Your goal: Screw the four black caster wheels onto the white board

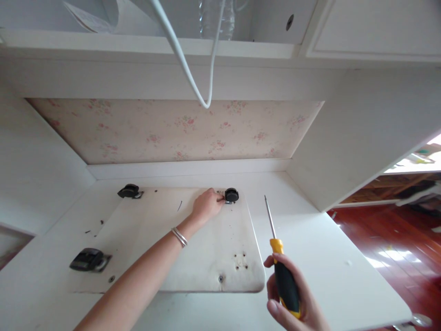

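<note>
My left hand (208, 202) reaches across a white board (193, 266), its fingers closed at the mounting plate of a black caster wheel (232, 194) in the far right corner. A small dark bit shows at the fingertips, too small to name. In my right hand (292, 294) is a screwdriver (277, 257) with a yellow and black handle. Its shaft points up and away, off the board's right side. Two more black casters are on the board, a far left caster (129, 191) and a near left caster (88, 260). At the near right corner there are bare screw holes (240, 261).
The board lies on a white desk surface (330, 276) between side panels. Behind rises floral wallpaper (186, 133). A white cable (193, 82) hangs from the shelf (148, 43) above, where a clear plastic bottle (217, 18) stands. Small dark bits (87, 231) lie at left.
</note>
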### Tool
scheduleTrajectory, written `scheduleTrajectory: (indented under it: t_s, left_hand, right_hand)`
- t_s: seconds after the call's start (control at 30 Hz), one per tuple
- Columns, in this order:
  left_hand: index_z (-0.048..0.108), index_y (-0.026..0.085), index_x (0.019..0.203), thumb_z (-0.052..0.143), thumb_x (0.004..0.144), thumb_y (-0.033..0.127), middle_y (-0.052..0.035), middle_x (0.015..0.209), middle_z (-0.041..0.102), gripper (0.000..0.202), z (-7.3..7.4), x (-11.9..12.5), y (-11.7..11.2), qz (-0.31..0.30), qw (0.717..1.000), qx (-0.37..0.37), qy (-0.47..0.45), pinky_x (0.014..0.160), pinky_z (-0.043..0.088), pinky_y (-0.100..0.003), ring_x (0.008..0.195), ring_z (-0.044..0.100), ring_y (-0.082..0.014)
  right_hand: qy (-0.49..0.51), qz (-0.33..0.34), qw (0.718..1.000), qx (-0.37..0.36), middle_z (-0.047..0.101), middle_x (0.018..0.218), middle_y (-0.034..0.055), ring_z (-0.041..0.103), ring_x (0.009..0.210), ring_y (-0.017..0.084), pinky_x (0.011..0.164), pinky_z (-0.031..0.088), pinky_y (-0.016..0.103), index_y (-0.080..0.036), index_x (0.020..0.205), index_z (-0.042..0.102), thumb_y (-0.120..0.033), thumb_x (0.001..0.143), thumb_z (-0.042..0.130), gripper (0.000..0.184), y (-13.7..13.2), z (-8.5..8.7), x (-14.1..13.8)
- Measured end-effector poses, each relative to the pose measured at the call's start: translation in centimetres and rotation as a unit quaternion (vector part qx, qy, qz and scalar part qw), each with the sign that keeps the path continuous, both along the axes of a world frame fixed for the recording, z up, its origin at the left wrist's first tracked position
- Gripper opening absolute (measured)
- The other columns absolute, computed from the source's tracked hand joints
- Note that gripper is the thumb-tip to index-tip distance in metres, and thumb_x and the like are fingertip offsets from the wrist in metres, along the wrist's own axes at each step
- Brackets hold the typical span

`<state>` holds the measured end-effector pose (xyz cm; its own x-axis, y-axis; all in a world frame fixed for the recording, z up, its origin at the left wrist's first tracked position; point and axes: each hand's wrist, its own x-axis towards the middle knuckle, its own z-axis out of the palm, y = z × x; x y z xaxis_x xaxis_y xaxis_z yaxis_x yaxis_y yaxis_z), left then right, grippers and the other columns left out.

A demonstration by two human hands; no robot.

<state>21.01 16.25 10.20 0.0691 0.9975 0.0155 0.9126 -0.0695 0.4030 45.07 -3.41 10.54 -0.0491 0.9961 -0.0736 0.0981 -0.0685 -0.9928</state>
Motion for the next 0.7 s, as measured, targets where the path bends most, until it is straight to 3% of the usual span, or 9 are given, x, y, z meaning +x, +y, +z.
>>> scheduleTrajectory:
  t_s: [0.2,0.43,0.7]
  left_hand:
    - [0.081,0.029,0.095,0.059,0.09,0.044,-0.0091,0.101,0.071,0.028,0.1,0.4,0.5,-0.013,1.0,0.003,0.009,0.073,0.045,-0.03,0.094,0.068,-0.0261]
    - [0.081,0.03,0.092,0.059,0.09,0.047,-0.0055,0.098,0.071,0.028,0.0,1.2,0.2,-0.013,0.999,0.02,0.031,0.071,0.046,-0.029,0.091,0.068,-0.0232]
    - [0.08,0.031,0.091,0.056,0.092,0.049,-0.0034,0.097,0.07,0.03,-0.3,2.0,0.0,-0.011,0.998,0.041,0.038,0.069,0.047,-0.028,0.086,0.068,-0.0204]
  right_hand:
    - [0.008,-0.019,1.0,0.001,0.064,0.105,0.0067,0.061,0.075,0.017,0.065,0.048,0.031,-0.034,0.128,0.052,-0.053,0.081,0.068,0.053,0.0,0.2,0.2]
    - [0.009,0.047,0.999,0.001,0.054,0.126,0.0087,0.059,0.079,0.017,0.073,0.047,0.034,-0.036,0.136,0.043,-0.054,0.081,0.069,0.063,0.1,-0.4,1.3]
    - [0.027,0.038,0.997,0.062,0.051,0.124,0.0071,0.057,0.076,0.015,0.068,0.05,0.033,-0.041,0.134,0.043,-0.046,0.079,0.075,0.063,1.0,0.2,0.9]
